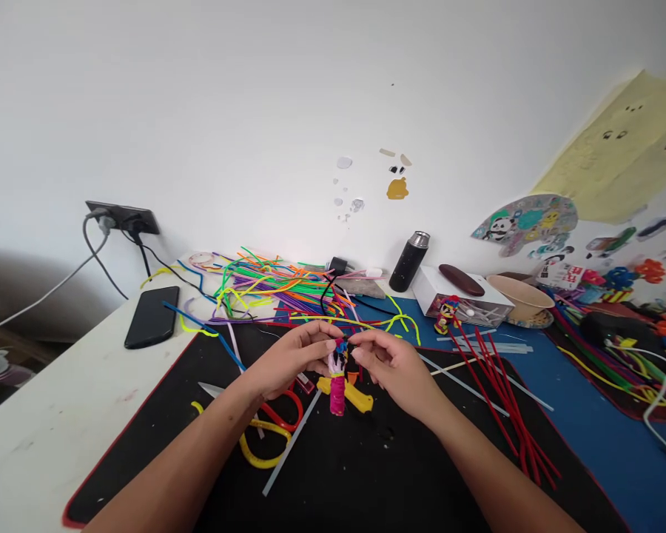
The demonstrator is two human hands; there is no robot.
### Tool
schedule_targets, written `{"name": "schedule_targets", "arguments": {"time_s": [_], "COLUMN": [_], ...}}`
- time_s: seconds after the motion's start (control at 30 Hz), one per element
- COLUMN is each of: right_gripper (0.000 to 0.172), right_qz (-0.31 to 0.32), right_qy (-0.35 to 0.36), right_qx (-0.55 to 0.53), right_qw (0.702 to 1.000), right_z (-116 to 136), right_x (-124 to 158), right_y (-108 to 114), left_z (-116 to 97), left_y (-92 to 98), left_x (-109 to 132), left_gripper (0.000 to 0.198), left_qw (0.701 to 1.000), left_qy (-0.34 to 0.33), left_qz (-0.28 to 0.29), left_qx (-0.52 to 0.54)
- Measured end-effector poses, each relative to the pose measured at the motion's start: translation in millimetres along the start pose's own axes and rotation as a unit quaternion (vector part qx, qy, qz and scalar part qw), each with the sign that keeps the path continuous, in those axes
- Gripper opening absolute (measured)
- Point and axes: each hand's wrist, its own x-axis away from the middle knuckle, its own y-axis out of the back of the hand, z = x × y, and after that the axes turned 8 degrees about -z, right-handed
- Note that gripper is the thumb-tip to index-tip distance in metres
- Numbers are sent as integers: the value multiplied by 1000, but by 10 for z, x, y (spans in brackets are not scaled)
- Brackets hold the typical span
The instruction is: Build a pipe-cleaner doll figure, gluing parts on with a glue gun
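Over the black mat, my left hand [300, 352] pinches a small pipe-cleaner doll [337, 392] near its head. The doll is upright, with a magenta lower part, a yellow band, a pale middle and a blue, black and red top. My right hand [394, 366] is at the right side of the doll's head, its thumb and index finger curled together; a tiny dark bit shows at the fingertips, too small to name. Under the doll lies a yellow-handled tool [360, 400]. Scissors [271, 444] with red and yellow handles lie by my left forearm, partly hidden.
Colourful pipe cleaners [288, 285] are heaped at the back. Red pipe cleaners [510, 403] and translucent sticks [291, 444] lie on the mat. A phone [152, 317] is at left. A black flask [409, 263], a white box [430, 285] and a similar finished doll [445, 317] stand behind.
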Motion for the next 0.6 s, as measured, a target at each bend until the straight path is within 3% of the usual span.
{"name": "schedule_targets", "arguments": {"time_s": [0.2,0.6], "right_gripper": [19,19], "right_qz": [28,30], "right_qy": [28,14], "right_qx": [55,48], "right_qw": [998,998], "right_z": [-58,-76], "right_x": [-31,-71], "right_y": [-40,-40], "left_z": [43,90], "left_y": [-34,-30], "left_x": [7,-16], "left_gripper": [37,39], "left_qw": [998,996], "left_qy": [53,70], "left_qz": [37,9], "left_qx": [8,51]}}
